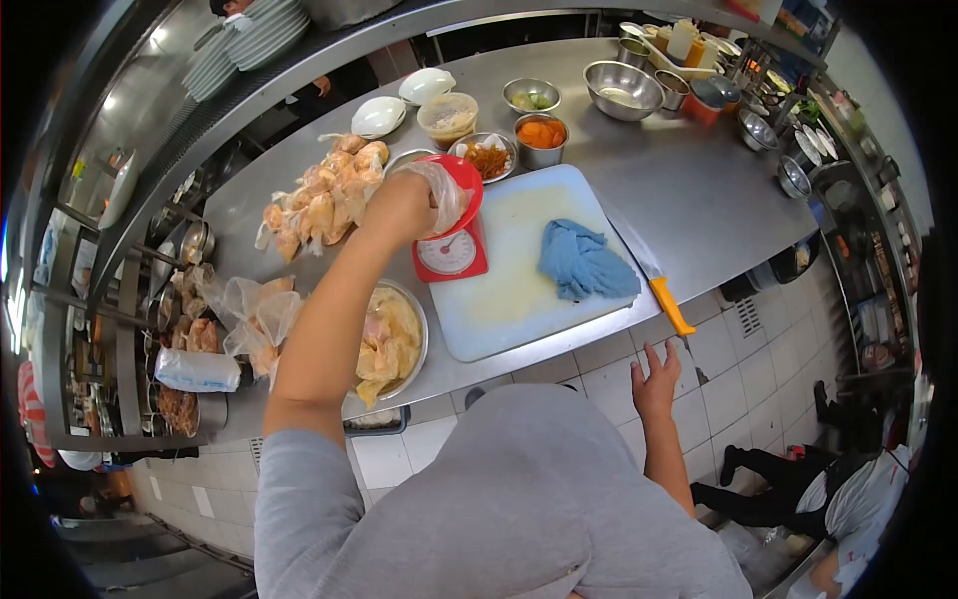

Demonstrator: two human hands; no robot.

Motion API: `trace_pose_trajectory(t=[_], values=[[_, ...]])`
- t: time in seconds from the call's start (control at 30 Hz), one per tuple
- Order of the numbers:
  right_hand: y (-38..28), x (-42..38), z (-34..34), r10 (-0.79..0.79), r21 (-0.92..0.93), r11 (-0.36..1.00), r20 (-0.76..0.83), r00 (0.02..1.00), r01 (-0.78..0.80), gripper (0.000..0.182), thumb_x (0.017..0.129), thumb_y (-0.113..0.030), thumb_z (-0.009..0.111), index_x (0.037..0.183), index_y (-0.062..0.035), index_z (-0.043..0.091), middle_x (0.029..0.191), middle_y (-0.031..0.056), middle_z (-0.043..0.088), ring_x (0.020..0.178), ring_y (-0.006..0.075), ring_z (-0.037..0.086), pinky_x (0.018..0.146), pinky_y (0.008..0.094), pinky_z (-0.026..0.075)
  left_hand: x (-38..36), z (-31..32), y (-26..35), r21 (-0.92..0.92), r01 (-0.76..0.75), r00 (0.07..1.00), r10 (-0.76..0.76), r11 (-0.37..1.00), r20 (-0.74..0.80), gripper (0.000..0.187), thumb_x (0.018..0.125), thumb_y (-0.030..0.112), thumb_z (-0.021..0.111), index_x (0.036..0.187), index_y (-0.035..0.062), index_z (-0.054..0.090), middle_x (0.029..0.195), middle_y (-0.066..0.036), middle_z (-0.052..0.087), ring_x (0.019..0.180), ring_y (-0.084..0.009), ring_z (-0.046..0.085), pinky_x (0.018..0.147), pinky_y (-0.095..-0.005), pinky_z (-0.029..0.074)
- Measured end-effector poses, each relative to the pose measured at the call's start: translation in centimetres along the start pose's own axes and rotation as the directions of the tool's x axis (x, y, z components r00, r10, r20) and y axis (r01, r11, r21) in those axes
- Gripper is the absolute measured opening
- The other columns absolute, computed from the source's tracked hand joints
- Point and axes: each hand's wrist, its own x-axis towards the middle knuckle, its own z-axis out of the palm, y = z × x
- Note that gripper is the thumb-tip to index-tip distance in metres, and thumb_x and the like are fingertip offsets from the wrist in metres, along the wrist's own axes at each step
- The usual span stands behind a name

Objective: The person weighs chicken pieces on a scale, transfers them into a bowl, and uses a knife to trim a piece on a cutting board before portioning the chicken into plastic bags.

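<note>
My left hand (404, 205) reaches over the red kitchen scale (449, 255), its fingers closed on a clear plastic bag (446, 195) at the scale's red pan (464, 175). What the bag holds is hard to make out. My right hand (656, 384) hangs past the table's front edge, fingers apart, holding nothing. Beside the scale lies a white cutting board (509, 230) with a crumpled blue cloth (584, 262) on it. A knife with a yellow handle (671, 304) rests along the board's right side. A metal bowl of raw chicken (389, 344) sits below my left forearm.
Bagged portions of chicken (324, 195) are piled left of the scale. Behind it stand a tub (448, 117), a shredded-food bowl (487, 158), an orange-food container (541, 133) and a large metal bowl (623, 90). Another person (848, 494) is at the lower right.
</note>
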Motion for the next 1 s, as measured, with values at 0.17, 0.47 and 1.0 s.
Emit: trace_pose_trajectory(t=[0.17,0.47,1.0], values=[[0.3,-0.1,-0.1,-0.003,0.0,1.0,-0.001,1.0,0.003,0.052,0.091,-0.014,0.078,0.14,-0.0078,0.064,0.159,0.0307,0.037,0.144,0.0487,0.038,0.119,0.0538,0.037,-1.0,-1.5,0.2,-0.031,0.02,1.0,-0.019,0.999,0.007,0.022,0.078,0.013,0.07,0.093,-0.0024,0.075,0.097,-0.027,0.073,0.095,-0.0423,0.072,0.086,-0.0483,0.058],[0.5,-0.3,0.0,-0.009,-0.004,1.0,0.017,1.0,0.009,0.051,0.09,-0.014,0.079,0.139,-0.0076,0.065,0.159,0.0308,0.038,0.144,0.0488,0.038,0.118,0.0532,0.038,0.8,2.2,-2.9,-0.335,0.111,0.994,-0.109,0.936,0.022,0.035,0.085,0.017,0.068,0.112,-0.0052,0.072,0.106,-0.027,0.075,0.096,-0.0378,0.074,0.086,-0.0437,0.058],[0.5,-0.2,-0.9,0.039,0.02,0.999,0.05,0.998,-0.04,0.052,0.091,-0.014,0.079,0.14,-0.0091,0.065,0.16,0.0291,0.037,0.145,0.0474,0.038,0.119,0.0524,0.038,0.1,-0.9,-1.8,-0.687,0.295,0.952,-0.27,0.664,0.148,0.023,0.092,0.014,0.067,0.103,-0.0041,0.076,0.095,-0.017,0.078,0.084,-0.0248,0.074,0.076,-0.0371,0.057]])
